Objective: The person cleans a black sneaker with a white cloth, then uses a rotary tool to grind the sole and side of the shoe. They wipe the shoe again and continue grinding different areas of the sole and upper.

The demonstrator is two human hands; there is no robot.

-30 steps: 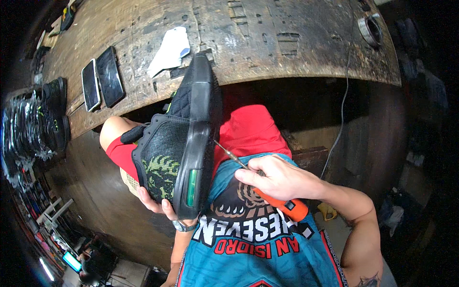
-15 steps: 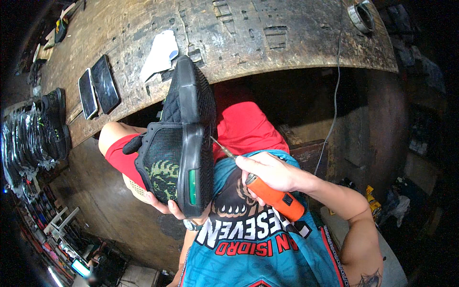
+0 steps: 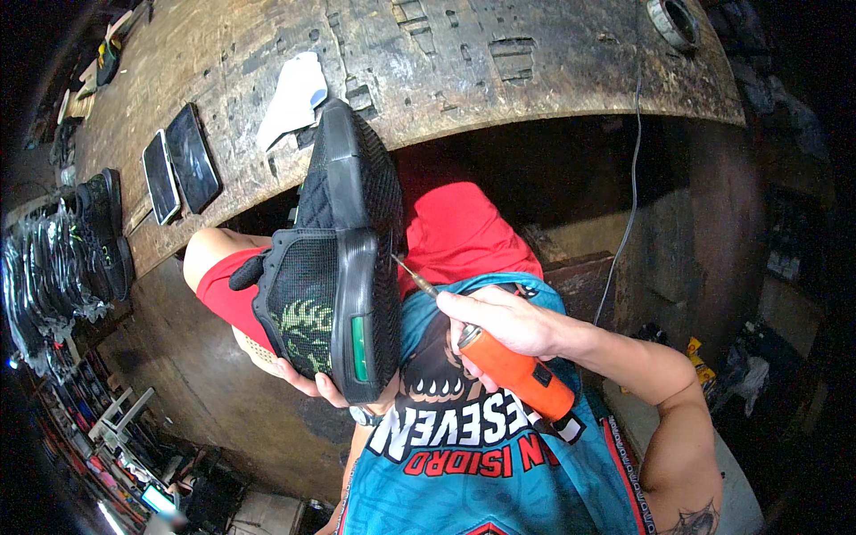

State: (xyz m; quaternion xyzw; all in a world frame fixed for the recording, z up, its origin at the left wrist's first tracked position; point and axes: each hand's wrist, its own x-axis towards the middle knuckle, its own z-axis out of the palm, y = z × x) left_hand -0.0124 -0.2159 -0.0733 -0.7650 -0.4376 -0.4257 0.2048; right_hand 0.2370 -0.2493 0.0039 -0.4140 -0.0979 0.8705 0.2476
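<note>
A black sneaker point(image 3: 312, 285) with a green pattern on its mesh stands on end over my lap, its ridged sole facing right and a green inset low in the sole's side. My left hand point(image 3: 299, 378) is closed around its lower end, fingers on the mesh side; the rest of that hand is behind the shoe. My right hand point(image 3: 504, 321) grips an orange-bodied tool point(image 3: 522, 374) with a black switch and a thin metal shaft. The shaft's tip meets or nearly meets the sole's middle; whether it enters the sole cannot be seen.
Ahead stands a worn wooden workbench point(image 3: 250, 53), its curved edge close to the sneaker's top. Two phones point(image 3: 183, 165), a white scrap point(image 3: 294, 98) and a metal ring point(image 3: 673, 25) lie on it. A cable point(image 3: 631, 205) hangs at right. Plastic-wrapped shoes point(image 3: 62, 259) are stacked at left.
The sneaker and both hands keep almost the same places. The orange tool's back end has dipped slightly, while its tip stays at the sole. The whole view has shifted a little.
</note>
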